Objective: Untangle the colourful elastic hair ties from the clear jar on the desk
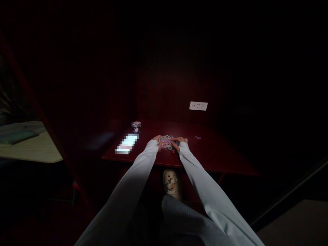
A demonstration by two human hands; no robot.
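Note:
A loose pile of small pastel hair ties (167,144), pink, purple, mint green and yellow, lies near the front edge of a dark red desk. My left hand (156,139) curves around the pile's left side, thumb and fingers apart. From the right, my right hand (181,141) touches the pile, its index finger and thumb spread apart on it. Whether either hand pinches a single band is too small to make out. A little cluster of purplish bands (197,137) lies apart, to the right of my right hand.
A small clear round jar (136,127) with a pinkish lid stands at the desk's back left. In front of it lies a bright, pixelated phone-shaped rectangle (127,143). A white socket plate (198,106) is on the back wall. Dark red panels enclose the desk (215,155).

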